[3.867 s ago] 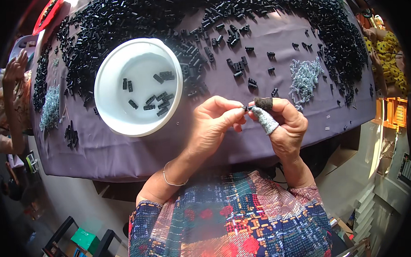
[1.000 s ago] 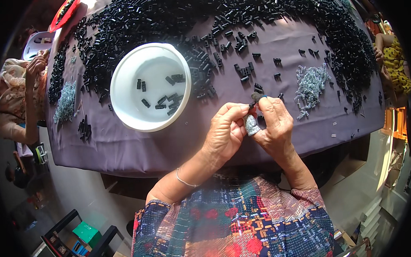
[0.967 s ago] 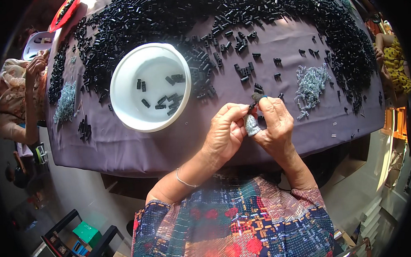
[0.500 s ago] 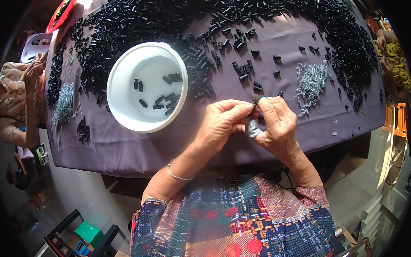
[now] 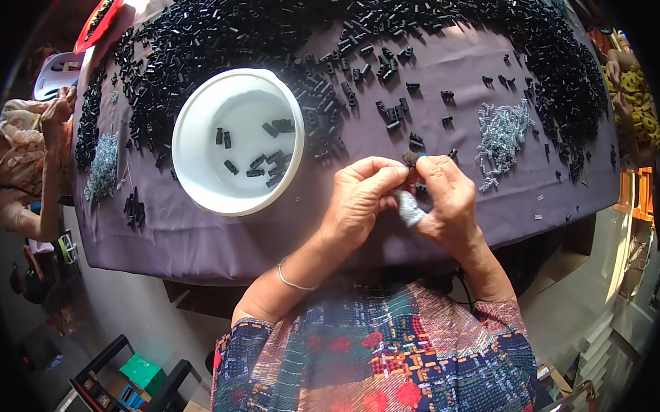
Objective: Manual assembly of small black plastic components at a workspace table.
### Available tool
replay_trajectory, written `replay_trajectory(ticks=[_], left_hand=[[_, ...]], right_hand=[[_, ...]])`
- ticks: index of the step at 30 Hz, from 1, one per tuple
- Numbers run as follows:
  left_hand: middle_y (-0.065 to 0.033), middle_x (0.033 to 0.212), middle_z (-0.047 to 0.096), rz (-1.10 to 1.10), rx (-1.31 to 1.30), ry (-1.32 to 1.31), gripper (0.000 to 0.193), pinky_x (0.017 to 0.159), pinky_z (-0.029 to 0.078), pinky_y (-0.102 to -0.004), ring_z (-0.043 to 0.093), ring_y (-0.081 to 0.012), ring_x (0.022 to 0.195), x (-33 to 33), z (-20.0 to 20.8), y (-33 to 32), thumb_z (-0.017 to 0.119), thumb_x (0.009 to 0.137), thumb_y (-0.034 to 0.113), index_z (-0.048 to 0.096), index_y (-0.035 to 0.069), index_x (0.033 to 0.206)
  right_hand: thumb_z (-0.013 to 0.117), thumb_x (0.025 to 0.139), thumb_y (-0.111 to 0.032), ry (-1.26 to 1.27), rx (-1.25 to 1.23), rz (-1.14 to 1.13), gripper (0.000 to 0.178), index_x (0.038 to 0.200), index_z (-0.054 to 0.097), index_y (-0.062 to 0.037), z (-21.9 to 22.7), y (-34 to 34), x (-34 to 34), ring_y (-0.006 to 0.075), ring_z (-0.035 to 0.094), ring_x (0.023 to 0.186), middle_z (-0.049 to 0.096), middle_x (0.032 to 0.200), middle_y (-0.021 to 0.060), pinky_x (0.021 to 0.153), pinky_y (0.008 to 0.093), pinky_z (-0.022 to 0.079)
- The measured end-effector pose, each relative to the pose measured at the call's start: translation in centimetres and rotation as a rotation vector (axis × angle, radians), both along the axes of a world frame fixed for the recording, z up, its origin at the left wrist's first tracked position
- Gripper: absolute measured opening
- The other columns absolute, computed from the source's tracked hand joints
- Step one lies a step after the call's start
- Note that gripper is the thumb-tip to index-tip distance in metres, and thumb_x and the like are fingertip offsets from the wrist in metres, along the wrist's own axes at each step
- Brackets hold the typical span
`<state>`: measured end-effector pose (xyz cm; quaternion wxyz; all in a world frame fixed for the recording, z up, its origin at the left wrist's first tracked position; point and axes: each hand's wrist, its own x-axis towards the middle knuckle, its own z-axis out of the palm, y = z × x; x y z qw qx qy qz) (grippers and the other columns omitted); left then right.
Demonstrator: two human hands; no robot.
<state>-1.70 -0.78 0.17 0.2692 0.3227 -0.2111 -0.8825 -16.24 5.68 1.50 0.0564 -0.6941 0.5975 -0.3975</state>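
My left hand (image 5: 364,197), a thin bangle (image 5: 295,281) on its wrist, has thumb and fingers pinched together. They meet the fingers of my right hand (image 5: 448,202), which is curled closed. Whatever they hold between them is too small and too covered to make out. A dark covering (image 5: 412,159) with a blue band sits on a right fingertip, and a whitish wrap (image 5: 409,209) is around another right finger. Just beyond the fingertips lies a small black cylindrical part (image 5: 416,140). To the left stands a white plastic basin (image 5: 186,183) with several black parts inside.
Heaps of black parts (image 5: 215,36) cover the far side of the purple cloth (image 5: 222,242). A pile of small clear-silver pieces (image 5: 503,134) lies right, another pile (image 5: 103,168) far left. People sit at both sides; a red tray (image 5: 105,21) is at the back left.
Both hands stay together in nearly the same place. The right fingers have shifted slightly, and the whitish wrap shows at a different tilt. The black parts and basin remain as they were.
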Motion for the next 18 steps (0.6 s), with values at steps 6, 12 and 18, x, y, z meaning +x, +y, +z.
replay_trajectory(ticks=[6, 12, 18], left_hand=[[-0.0089, 0.084, 0.068, -0.114, -0.082, 0.022, 0.015, 0.06, 0.053, -0.0223, 0.065, -0.0132, 0.071, 0.6, 0.1, -0.2, 0.066, 0.088, 0.012, 0.066, -0.001, 0.096], [-0.008, 0.082, 0.067, -0.216, -0.18, 0.01, 0.018, 0.059, 0.052, -0.0219, 0.063, -0.0117, 0.066, 0.8, -0.1, -0.5, 0.067, 0.088, 0.016, 0.066, -0.001, 0.095], [-0.0086, 0.082, 0.066, -0.253, -0.117, -0.005, 0.018, 0.059, 0.052, -0.0265, 0.06, -0.0126, 0.064, 1.3, -0.3, -0.9, 0.066, 0.089, 0.014, 0.066, -0.002, 0.097]], right_hand=[[0.066, 0.081, 0.003, -0.888, 0.418, 0.054, 0.028, 0.108, 0.058, 0.0047, 0.9, 0.8, -1.6, 0.0107, 0.059, 0.073, 0.062, 0.097, 0.0063, 0.063, 0.0218, 0.048], [0.062, 0.086, 0.004, -1.006, 0.567, 0.117, 0.018, 0.104, 0.061, 0.0049, 1.8, 0.2, -2.2, 0.0112, 0.062, 0.082, 0.062, 0.09, 0.0045, 0.074, 0.0237, 0.051], [0.063, 0.086, 0.001, -0.994, 0.617, 0.076, 0.015, 0.101, 0.062, 0.0024, 2.5, 0.1, -2.0, 0.0079, 0.062, 0.078, 0.065, 0.085, 0.0026, 0.071, 0.0206, 0.05]])
